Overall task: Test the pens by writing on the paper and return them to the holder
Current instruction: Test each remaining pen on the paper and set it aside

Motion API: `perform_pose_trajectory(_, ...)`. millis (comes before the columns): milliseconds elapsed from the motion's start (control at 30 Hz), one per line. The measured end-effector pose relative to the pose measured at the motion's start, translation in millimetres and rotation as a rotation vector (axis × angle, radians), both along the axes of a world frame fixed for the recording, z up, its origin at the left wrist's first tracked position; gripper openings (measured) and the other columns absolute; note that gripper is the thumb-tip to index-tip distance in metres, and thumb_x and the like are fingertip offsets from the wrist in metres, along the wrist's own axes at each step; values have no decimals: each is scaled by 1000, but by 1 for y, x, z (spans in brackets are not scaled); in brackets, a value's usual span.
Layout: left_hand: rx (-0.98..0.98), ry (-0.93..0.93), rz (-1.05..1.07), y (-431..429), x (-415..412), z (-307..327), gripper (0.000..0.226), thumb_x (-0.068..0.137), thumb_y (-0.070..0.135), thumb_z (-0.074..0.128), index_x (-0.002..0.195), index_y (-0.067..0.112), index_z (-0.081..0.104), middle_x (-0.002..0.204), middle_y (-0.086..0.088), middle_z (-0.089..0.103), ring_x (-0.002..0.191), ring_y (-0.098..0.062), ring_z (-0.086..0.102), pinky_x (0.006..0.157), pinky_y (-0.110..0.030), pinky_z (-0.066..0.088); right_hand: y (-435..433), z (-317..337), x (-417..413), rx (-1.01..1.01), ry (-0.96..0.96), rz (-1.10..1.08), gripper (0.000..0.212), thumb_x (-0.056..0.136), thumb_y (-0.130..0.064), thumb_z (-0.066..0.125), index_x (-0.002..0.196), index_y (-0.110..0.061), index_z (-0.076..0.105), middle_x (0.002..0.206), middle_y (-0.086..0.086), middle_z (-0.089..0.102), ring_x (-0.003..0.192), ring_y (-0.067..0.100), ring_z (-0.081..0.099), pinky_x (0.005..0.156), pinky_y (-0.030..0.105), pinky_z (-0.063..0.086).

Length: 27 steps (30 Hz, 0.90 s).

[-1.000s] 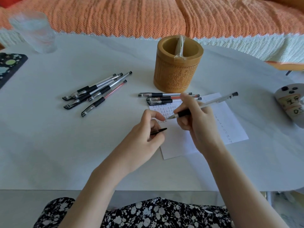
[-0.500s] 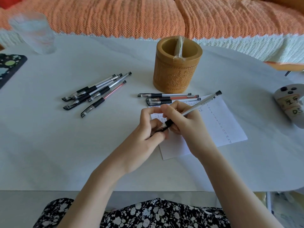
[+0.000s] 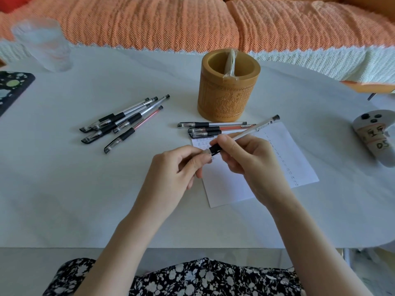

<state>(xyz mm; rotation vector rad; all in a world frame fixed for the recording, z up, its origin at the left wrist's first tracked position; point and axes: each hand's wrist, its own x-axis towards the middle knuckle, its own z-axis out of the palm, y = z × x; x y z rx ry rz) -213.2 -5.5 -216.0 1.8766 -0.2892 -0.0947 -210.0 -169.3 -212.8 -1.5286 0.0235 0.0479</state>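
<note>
My right hand (image 3: 250, 163) grips a clear pen (image 3: 256, 128) by its black grip, with the back end pointing up and right. My left hand (image 3: 177, 167) pinches the pen's cap at the tip end, and my fingers mostly hide it. Both hands hover over the white paper (image 3: 288, 159), which carries written marks and a column of numbers. The carved wooden holder (image 3: 228, 92) stands behind the paper with a plastic-wrapped item inside. Three capped pens (image 3: 213, 128) lie along the paper's top edge. Several more pens (image 3: 124, 122) lie in a loose pile to the left.
A frosted glass (image 3: 46, 45) stands at the far left. A dark patterned object (image 3: 12, 88) lies at the left edge. A small grey device (image 3: 376, 137) with digits rests at the right. An orange blanket (image 3: 192, 22) lies beyond the white table (image 3: 85, 189).
My right hand swung the pen's tip off the paper and toward my left hand. The tip now meets the cap held in my left fingers.
</note>
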Motion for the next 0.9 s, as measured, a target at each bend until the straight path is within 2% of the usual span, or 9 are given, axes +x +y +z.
perform_pose_trajectory(233, 59, -22, 42, 1, 1, -5, 20, 90, 30, 55, 80, 21, 68, 55, 9, 48, 47, -6, 39, 49, -20, 31, 5, 2, 1, -82, -16, 7, 27, 85, -28, 60, 85, -3, 71, 49, -8, 47, 45, 6, 36, 45, 14, 29)
perform_pose_trajectory(333, 82, -68, 98, -2, 4, -4, 19, 91, 29, 56, 81, 19, 68, 55, 7, 49, 47, -6, 41, 48, -18, 31, 10, 1, 0, -69, 30, -79, 36, 85, -32, 62, 80, 3, 69, 48, -6, 47, 44, 8, 36, 45, 16, 29)
perform_pose_trajectory(467, 199, -156, 166, -2, 8, -4, 16, 90, 31, 57, 82, 20, 67, 55, 6, 54, 49, -4, 47, 48, -13, 31, 9, 0, 0, -84, 89, -180, 33, 86, -34, 63, 74, -4, 70, 47, -3, 52, 40, 7, 41, 42, 13, 32)
perform_pose_trajectory(600, 304, -183, 155, -1, 8, -9, 17, 90, 34, 57, 78, 23, 62, 61, 7, 60, 54, -6, 48, 52, -24, 37, 2, 2, 3, -154, 80, -187, 37, 86, -32, 65, 68, 1, 67, 47, 0, 58, 38, 8, 46, 40, 15, 31)
perform_pose_trajectory(667, 313, -179, 177, 2, 11, -10, 17, 90, 34, 57, 77, 24, 62, 61, 9, 60, 56, -6, 49, 55, -27, 39, -3, 0, 5, -288, -14, -275, 35, 85, -34, 68, 65, -5, 67, 46, 3, 55, 39, 9, 44, 43, 14, 32)
perform_pose_trajectory(700, 312, -175, 187, 3, 12, -11, 16, 90, 34, 57, 79, 25, 62, 61, 10, 60, 57, -7, 50, 56, -28, 40, -6, -1, 6, -371, -100, -316, 27, 84, -32, 70, 68, -10, 67, 47, 5, 53, 41, 10, 43, 46, 15, 33)
perform_pose_trajectory(767, 304, -161, 191, 5, 13, -11, 14, 89, 34, 57, 80, 25, 63, 61, 11, 60, 57, -6, 51, 56, -27, 41, -8, 0, 7, -542, -259, -254, 7, 82, -22, 72, 88, -20, 68, 57, 1, 52, 51, 10, 45, 53, 16, 36)
perform_pose_trajectory(833, 299, -154, 177, 4, 13, -10, 16, 89, 34, 58, 79, 24, 64, 61, 9, 61, 56, -7, 51, 57, -28, 41, -8, -8, 8, -707, -371, -148, 22, 81, -16, 72, 100, -25, 68, 69, -6, 56, 59, 11, 49, 59, 20, 42)
perform_pose_trajectory(900, 303, -154, 156, 3, 12, -9, 16, 89, 34, 58, 80, 22, 65, 62, 7, 61, 58, -10, 53, 60, -31, 44, -7, -14, 11, -821, -444, -133, 17, 80, -17, 71, 96, -22, 71, 76, -9, 58, 59, 12, 49, 57, 32, 46)
